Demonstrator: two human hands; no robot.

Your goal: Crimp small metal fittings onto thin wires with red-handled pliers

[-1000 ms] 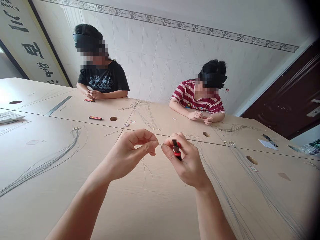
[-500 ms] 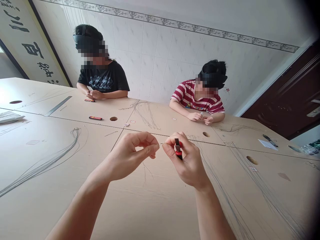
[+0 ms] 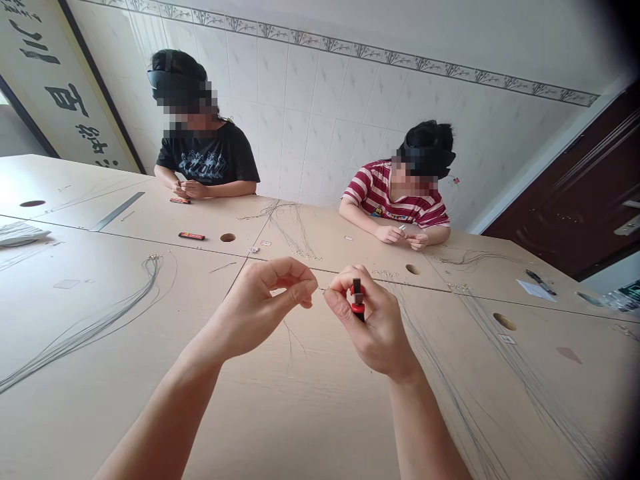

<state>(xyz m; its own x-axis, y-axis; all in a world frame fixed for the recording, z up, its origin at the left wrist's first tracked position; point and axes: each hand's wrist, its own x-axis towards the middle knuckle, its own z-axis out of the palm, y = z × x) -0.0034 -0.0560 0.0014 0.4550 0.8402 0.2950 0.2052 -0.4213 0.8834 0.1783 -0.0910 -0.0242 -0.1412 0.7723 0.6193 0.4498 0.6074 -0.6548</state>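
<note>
- Standing slightly more upright than a second ago, the red-and-black tool sits gripped in the right hand; both hands' near-identical pose suggests steady fingertip work.
- Left hand pinched closed, just beside; anything held is too fine to tell.
- Slim grey wire bundle curves across the smooth, wood-toned tabletop.

one red-and-black tool, two co-workers, one ruler

Metal-headed tool, smooth wood-look tabletop
</note>
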